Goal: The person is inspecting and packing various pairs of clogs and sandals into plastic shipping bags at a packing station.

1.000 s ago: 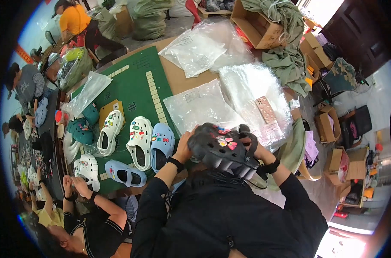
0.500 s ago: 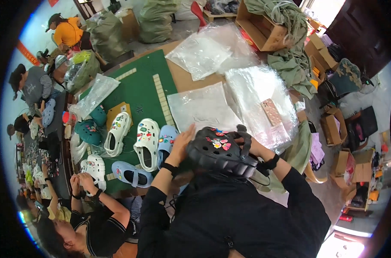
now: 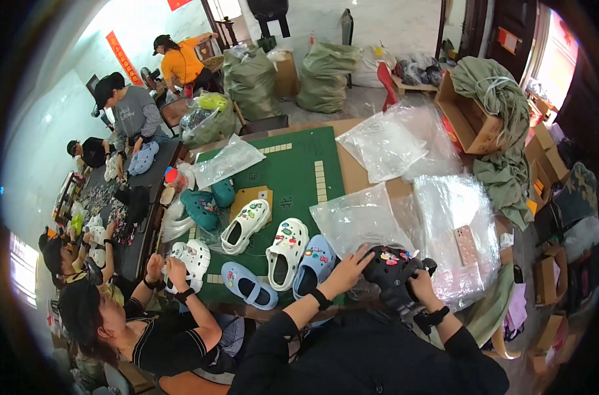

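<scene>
A black clog (image 3: 382, 268) with bright charms on its top is held just off the near edge of the table, in front of my body. My right hand (image 3: 424, 289) grips it at the strap end. Alongside its left, my left hand (image 3: 344, 271) has its fingers stretched out, reaching the clog's edge; the thumb is hard to make out. Left of that hand are a blue clog (image 3: 317, 258), a white clog (image 3: 288, 245) with charms and another blue clog (image 3: 246, 283). A second white charm-covered clog (image 3: 248, 220) lies farther back.
Clear plastic bags (image 3: 362, 214) and a shiny bag stack (image 3: 447, 217) with a pink patterned phone-like object (image 3: 466, 245) cover the table's right. Teal clogs (image 3: 200, 208) lie left on the green mat (image 3: 306, 148). A co-worker (image 3: 161, 322) handles a white clog (image 3: 192, 258) at my left.
The view has tilted up and swung left, showing more of the room. The black clog is turned and tilted differently in my right hand, and my left fingers are more spread.
</scene>
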